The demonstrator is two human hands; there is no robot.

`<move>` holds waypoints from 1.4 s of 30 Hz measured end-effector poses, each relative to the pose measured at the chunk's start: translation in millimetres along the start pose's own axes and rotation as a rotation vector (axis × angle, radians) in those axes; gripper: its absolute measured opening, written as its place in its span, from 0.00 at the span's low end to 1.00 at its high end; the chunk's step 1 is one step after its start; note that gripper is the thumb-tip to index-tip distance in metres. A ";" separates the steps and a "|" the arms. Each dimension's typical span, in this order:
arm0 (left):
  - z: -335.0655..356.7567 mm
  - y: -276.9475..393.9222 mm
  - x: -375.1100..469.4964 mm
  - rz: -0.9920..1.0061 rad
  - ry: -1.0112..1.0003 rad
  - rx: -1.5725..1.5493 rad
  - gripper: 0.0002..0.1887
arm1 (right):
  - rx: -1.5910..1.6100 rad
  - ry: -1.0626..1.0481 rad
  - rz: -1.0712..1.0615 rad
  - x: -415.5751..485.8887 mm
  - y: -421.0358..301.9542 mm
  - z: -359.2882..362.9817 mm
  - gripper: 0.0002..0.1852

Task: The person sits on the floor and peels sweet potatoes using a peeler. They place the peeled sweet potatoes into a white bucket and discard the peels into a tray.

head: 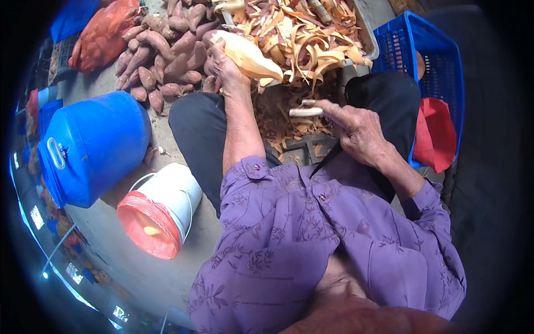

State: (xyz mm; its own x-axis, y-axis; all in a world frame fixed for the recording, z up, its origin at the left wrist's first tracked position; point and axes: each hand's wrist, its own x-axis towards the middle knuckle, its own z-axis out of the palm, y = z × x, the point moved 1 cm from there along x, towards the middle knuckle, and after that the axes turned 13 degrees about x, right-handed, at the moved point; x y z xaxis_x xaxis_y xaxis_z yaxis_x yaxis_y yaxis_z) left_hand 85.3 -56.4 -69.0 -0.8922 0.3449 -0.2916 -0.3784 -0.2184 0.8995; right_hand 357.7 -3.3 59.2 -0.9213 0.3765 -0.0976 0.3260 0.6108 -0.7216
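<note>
My left hand [225,64] grips a large, partly peeled sweet potato [250,56] by its near-left side. Its pale flesh is bare, with purplish skin left at the far end. Lower and to the right, my right hand [361,131] is shut on a peeler [306,111] with a pale handle; its blade is too blurred to make out. The peeler is apart from the sweet potato. Beyond the tuber lies a heap of curled peelings [300,41] in a metal tray [369,31]. Unpeeled sweet potatoes [167,50] are piled left of my left hand.
A blue plastic drum [100,137] lies at left. Near it stands a white bucket [173,188] lined with a red mesh bag [160,248], a pale piece inside. A full red sack [106,35] is at far left, a blue crate [450,62] with red material [436,133] at right.
</note>
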 end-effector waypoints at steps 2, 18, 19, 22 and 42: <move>0.3 -4.3 -4.9 -0.013 -0.041 0.027 0.22 | 0.009 0.137 -0.012 5.3 -2.5 -4.1 0.31; 12.6 5.3 -17.6 0.068 0.087 -0.039 0.18 | -0.140 0.260 -0.109 32.0 0.3 0.0 0.34; 19.6 4.0 -23.3 0.037 0.114 -0.069 0.18 | -0.189 0.273 -0.096 48.3 -4.9 -2.2 0.31; 26.7 -2.0 -21.1 0.019 -0.028 -0.153 0.19 | -0.260 0.295 -0.180 82.3 4.3 13.6 0.27; 13.0 30.5 -30.6 -0.110 -0.207 -0.164 0.17 | 0.263 0.246 0.135 75.1 26.4 -15.4 0.22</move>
State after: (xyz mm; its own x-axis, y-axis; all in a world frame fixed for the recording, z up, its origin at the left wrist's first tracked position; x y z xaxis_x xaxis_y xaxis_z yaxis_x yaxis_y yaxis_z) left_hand 104.2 -61.7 -28.5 -0.7808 0.5501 -0.2963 -0.5197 -0.3085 0.7967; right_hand 300.4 51.8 43.4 -0.7851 0.6165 -0.0599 0.3461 0.3563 -0.8679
